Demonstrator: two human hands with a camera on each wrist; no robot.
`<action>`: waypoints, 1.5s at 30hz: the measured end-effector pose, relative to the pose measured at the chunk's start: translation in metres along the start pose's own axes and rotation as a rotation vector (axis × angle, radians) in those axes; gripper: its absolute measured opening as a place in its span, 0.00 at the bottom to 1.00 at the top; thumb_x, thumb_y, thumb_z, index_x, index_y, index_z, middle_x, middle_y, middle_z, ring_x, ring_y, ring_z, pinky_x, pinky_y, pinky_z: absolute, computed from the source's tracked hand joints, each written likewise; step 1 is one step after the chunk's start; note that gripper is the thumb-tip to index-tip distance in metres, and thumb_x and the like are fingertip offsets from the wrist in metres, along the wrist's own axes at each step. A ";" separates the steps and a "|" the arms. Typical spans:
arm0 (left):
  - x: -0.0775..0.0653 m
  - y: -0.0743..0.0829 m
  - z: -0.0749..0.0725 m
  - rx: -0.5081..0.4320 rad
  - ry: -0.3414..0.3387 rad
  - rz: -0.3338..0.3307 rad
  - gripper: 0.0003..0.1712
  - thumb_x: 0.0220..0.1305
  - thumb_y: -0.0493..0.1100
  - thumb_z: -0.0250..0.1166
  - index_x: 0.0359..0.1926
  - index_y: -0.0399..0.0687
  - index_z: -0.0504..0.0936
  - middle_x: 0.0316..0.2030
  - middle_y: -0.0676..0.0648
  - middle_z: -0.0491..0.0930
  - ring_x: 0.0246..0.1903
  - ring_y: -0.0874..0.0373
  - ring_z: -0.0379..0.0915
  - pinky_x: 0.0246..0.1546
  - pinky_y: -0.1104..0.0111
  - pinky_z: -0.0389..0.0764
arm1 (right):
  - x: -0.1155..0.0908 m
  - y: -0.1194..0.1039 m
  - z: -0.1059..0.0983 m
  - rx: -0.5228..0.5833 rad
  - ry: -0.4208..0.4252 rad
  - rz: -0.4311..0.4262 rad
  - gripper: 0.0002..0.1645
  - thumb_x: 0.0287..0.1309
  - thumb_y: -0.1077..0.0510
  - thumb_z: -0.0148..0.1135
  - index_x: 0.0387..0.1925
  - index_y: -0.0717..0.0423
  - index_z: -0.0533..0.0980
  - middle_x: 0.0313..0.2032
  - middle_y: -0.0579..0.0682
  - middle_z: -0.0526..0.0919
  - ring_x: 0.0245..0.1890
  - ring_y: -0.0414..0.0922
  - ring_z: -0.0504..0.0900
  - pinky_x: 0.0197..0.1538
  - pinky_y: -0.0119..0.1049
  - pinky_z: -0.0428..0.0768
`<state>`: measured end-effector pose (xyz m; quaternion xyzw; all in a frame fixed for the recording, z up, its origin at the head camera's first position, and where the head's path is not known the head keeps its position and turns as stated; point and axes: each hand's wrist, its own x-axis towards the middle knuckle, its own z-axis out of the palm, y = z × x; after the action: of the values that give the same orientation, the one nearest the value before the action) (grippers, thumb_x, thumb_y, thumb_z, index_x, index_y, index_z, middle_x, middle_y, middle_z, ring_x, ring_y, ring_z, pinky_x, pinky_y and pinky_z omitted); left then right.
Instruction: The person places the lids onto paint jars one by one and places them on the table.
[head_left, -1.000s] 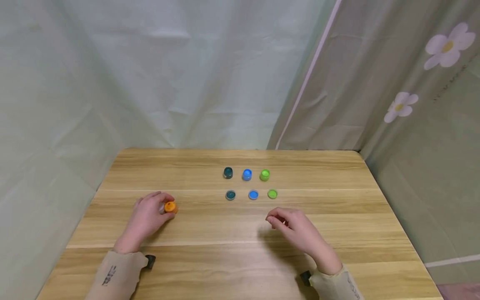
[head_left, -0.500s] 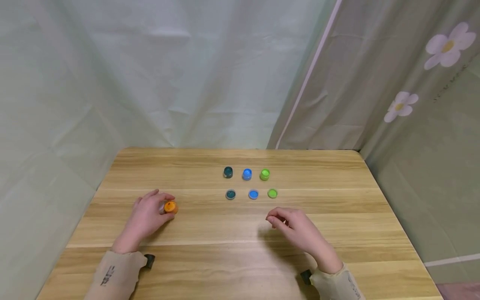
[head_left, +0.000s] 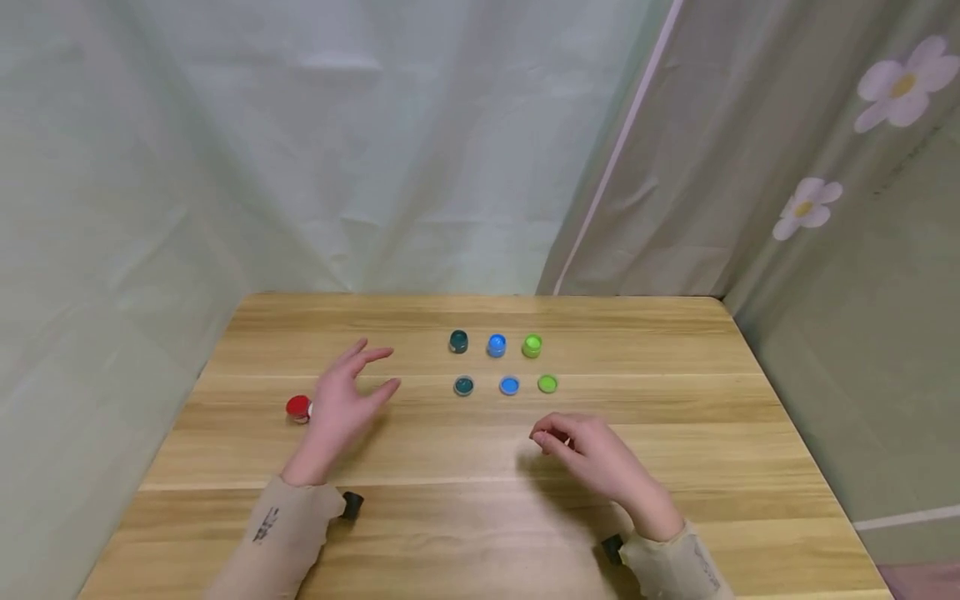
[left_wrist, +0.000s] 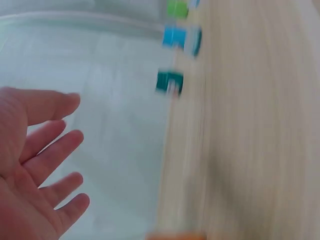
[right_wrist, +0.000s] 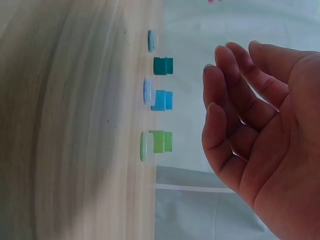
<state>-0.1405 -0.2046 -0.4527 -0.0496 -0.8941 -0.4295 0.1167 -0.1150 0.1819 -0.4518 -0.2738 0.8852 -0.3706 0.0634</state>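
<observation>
My left hand [head_left: 343, 407] is over the left part of the table, thumb and fingers spread, holding nothing. Just left of it, a small jar with a red top [head_left: 298, 407] is partly covered by the hand. An orange thing [left_wrist: 175, 236] shows at the bottom edge of the left wrist view. My right hand [head_left: 588, 450] hovers over the right of the table, fingers loosely curled around nothing. Beyond the hands stand small paint jars in a row: dark teal [head_left: 458, 342], blue [head_left: 497, 346] and green [head_left: 532, 346].
In front of the row lie matching round lids, inner side up: a dark teal lid [head_left: 463, 386], a blue lid [head_left: 509, 385] and a green lid [head_left: 547, 383]. Curtains [head_left: 420, 167] hang behind and beside the wooden table [head_left: 465, 533].
My left hand has let go of the orange paint jar, opened its fingers and moved right and away from me. The red top has come into view. My right hand has stayed put.
</observation>
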 end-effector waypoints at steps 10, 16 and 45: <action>0.052 0.005 0.064 -0.232 -0.090 -0.261 0.29 0.72 0.41 0.71 0.71 0.43 0.78 0.63 0.42 0.81 0.63 0.44 0.73 0.66 0.50 0.75 | 0.000 -0.001 0.000 0.008 -0.009 -0.008 0.12 0.81 0.49 0.60 0.44 0.46 0.86 0.34 0.43 0.87 0.31 0.34 0.78 0.37 0.34 0.81; 0.078 -0.002 0.083 -0.207 -0.116 -0.344 0.32 0.69 0.38 0.73 0.71 0.40 0.76 0.61 0.37 0.79 0.59 0.42 0.75 0.65 0.50 0.76 | -0.005 0.000 -0.001 0.015 -0.012 0.014 0.13 0.81 0.48 0.59 0.45 0.48 0.86 0.34 0.41 0.87 0.31 0.35 0.78 0.37 0.34 0.81; 0.101 0.000 0.104 -0.050 -0.264 -0.324 0.30 0.65 0.43 0.78 0.67 0.45 0.82 0.61 0.37 0.77 0.58 0.41 0.72 0.65 0.48 0.74 | -0.011 0.004 0.008 0.052 0.020 -0.005 0.13 0.81 0.49 0.60 0.44 0.50 0.87 0.33 0.42 0.87 0.30 0.34 0.78 0.34 0.33 0.80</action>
<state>-0.2557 -0.1249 -0.4898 0.0360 -0.8870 -0.4545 -0.0735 -0.1050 0.1850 -0.4620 -0.2706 0.8751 -0.3965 0.0609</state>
